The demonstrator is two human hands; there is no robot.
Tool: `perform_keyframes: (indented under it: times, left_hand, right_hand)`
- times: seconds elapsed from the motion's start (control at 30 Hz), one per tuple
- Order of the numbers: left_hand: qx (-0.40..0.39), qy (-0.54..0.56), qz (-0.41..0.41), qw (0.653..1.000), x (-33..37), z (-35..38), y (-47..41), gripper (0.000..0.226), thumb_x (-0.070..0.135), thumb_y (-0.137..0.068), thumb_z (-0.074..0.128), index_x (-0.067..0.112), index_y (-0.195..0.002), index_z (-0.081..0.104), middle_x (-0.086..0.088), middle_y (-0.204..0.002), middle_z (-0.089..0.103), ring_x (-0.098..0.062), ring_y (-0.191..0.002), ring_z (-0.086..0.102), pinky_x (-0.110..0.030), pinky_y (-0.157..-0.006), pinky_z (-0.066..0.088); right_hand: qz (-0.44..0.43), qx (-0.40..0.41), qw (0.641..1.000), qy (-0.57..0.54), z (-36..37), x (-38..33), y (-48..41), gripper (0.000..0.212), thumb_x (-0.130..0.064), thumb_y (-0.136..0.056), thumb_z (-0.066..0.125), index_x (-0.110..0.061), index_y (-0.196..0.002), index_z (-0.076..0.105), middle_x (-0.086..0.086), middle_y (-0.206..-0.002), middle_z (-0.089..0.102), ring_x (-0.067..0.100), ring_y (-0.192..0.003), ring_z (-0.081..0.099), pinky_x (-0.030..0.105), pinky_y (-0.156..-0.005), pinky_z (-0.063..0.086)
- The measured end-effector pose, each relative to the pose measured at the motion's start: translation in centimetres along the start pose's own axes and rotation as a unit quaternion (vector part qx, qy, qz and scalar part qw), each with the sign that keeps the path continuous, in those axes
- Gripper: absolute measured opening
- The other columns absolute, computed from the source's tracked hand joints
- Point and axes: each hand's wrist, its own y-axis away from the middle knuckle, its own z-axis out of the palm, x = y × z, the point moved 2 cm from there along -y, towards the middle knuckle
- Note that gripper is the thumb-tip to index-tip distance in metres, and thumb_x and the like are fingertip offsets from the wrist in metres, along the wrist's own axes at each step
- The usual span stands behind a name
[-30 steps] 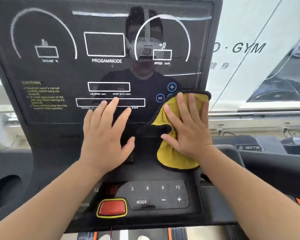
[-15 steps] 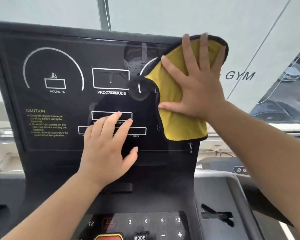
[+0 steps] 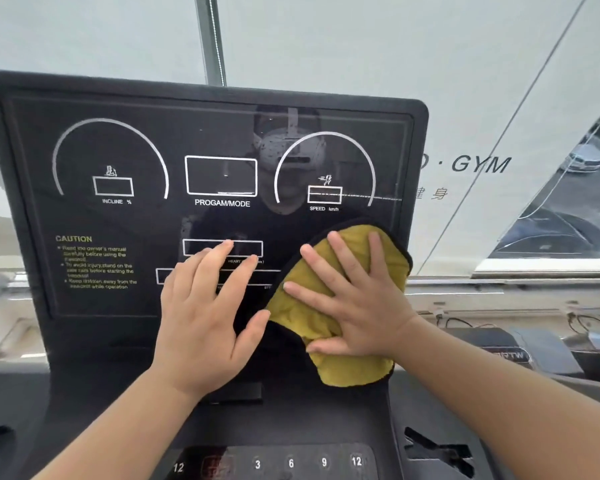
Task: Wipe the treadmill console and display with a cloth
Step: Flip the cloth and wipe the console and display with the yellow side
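Yellow cloth [image 3: 329, 341] lies pressed against the display [image 3: 146, 220] beneath the spread right hand [image 3: 357, 306].

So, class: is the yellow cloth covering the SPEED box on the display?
No, the yellow cloth lies below the uncovered SPEED box, under the right hand.

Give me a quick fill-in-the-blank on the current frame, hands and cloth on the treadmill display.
1. The right hand presses a ____ microfibre cloth with black edging flat against the black glossy treadmill display panel.
2. The left hand rests on the panel holding ____.
3. The cloth sits just below the gauge labelled ____ km/h.
4. The yellow text block at the panel's left is headed ____.

Missing words: yellow; nothing; SPEED; CAUTION
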Motion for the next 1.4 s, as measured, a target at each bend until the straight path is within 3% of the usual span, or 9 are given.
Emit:
perform_keyframes:
  times: [0.1, 0.33, 0.53, 0.77, 0.97, 1.07, 1.17, 1.3, 1.4]
  left_hand:
    - [-0.017, 0.0, -0.006, 1.0, -0.1, 0.0, 0.0, 0.066, 0.054, -0.094, 0.045, 0.009, -0.139, 0.059, -0.02, -0.147, 0.05, -0.045, -0.128, 0.051, -0.062, -0.102, 0.041]
    - [0.007, 0.025, -0.024, 0.999, -0.2, -0.6, -0.1, 0.064, 0.051, -0.092, 0.049, 0.008, -0.137, 0.06, -0.018, -0.145, 0.051, -0.041, -0.129, 0.05, -0.053, -0.107, 0.039]
    - [0.05, 0.032, -0.041, 0.997, -1.0, -0.8, -0.2, 0.064, 0.049, -0.093, 0.049, 0.002, -0.134, 0.061, -0.022, -0.143, 0.052, -0.045, -0.128, 0.05, -0.055, -0.112, 0.036]
    - [0.071, 0.023, -0.031, 0.997, -1.4, -0.7, -0.6, 0.061, 0.046, -0.091, 0.055, 0.011, -0.14, 0.057, -0.016, -0.15, 0.049, -0.042, -0.126, 0.052, -0.05, -0.109, 0.037]
    - [0.051, 0.006, -0.052, 0.997, -1.6, -0.9, -0.2, 0.06, 0.048, -0.089, 0.054, 0.012, -0.136, 0.061, -0.016, -0.148, 0.051, -0.042, -0.129, 0.05, -0.051, -0.109, 0.036]
    - [0.037, -0.004, -0.066, 0.997, -1.8, -0.9, -0.1, 0.061, 0.05, -0.088, 0.054, 0.012, -0.134, 0.062, -0.016, -0.147, 0.051, -0.043, -0.131, 0.049, -0.053, -0.11, 0.035]
    - [0.032, -0.006, -0.076, 0.997, -2.1, -1.0, 0.0, 0.061, 0.051, -0.088, 0.053, 0.012, -0.134, 0.063, -0.016, -0.147, 0.051, -0.043, -0.131, 0.049, -0.054, -0.11, 0.036]
    - [0.052, 0.005, -0.09, 0.995, -2.3, -1.4, 0.0, 0.062, 0.05, -0.088, 0.053, 0.01, -0.134, 0.061, -0.016, -0.146, 0.05, -0.042, -0.129, 0.05, -0.054, -0.108, 0.037]
    - [0.072, 0.011, -0.109, 0.991, -2.4, -1.5, -0.1, 0.066, 0.049, -0.087, 0.054, 0.009, -0.139, 0.056, -0.018, -0.147, 0.048, -0.042, -0.128, 0.049, -0.055, -0.107, 0.038]
  right_hand:
    - [-0.008, 0.018, 1.0, 0.0, -0.6, 1.6, -0.6, 0.098, -0.095, -0.08, 0.036, -0.039, -0.16, 0.028, 0.011, -0.17, 0.019, 0.049, -0.154, 0.014, 0.082, -0.113, 0.004]
    - [0.184, 0.039, 0.982, -0.001, -5.6, 10.7, -7.5, 0.106, -0.097, -0.075, 0.039, -0.04, -0.162, 0.017, 0.018, -0.172, 0.004, 0.053, -0.154, 0.001, 0.081, -0.114, 0.006]
    - [0.277, 0.018, 0.96, -0.019, -5.8, 8.3, -9.4, 0.117, -0.101, -0.071, 0.033, -0.035, -0.164, 0.007, 0.022, -0.171, -0.005, 0.053, -0.154, -0.006, 0.079, -0.115, 0.002]
    - [0.185, 0.008, 0.982, -0.041, -1.3, -0.9, -3.1, 0.107, -0.095, -0.075, 0.041, -0.035, -0.162, 0.023, 0.017, -0.171, 0.002, 0.049, -0.155, -0.002, 0.08, -0.115, 0.001]
    - [0.061, 0.035, 0.998, -0.009, -1.0, 1.4, -1.8, 0.098, -0.093, -0.077, 0.043, -0.04, -0.159, 0.03, 0.011, -0.17, 0.016, 0.047, -0.156, 0.008, 0.08, -0.114, 0.005]
    - [0.15, 0.052, 0.987, -0.004, -3.3, 6.5, -4.5, 0.104, -0.095, -0.074, 0.046, -0.039, -0.16, 0.028, 0.014, -0.171, 0.011, 0.05, -0.155, 0.007, 0.08, -0.114, 0.004]
    - [0.27, 0.036, 0.962, -0.027, -5.8, 10.2, -7.7, 0.112, -0.098, -0.073, 0.039, -0.038, -0.163, 0.013, 0.019, -0.171, -0.002, 0.052, -0.154, -0.004, 0.08, -0.114, 0.002]
    - [0.36, 0.029, 0.931, -0.053, -6.6, 9.7, -11.1, 0.118, -0.102, -0.071, 0.029, -0.035, -0.164, -0.001, 0.022, -0.17, -0.01, 0.054, -0.153, -0.01, 0.08, -0.114, 0.0]
    - [0.375, 0.04, 0.924, -0.065, -6.7, 7.5, -13.3, 0.118, -0.101, -0.072, 0.025, -0.032, -0.164, -0.001, 0.023, -0.17, -0.009, 0.055, -0.152, -0.01, 0.081, -0.113, 0.0]
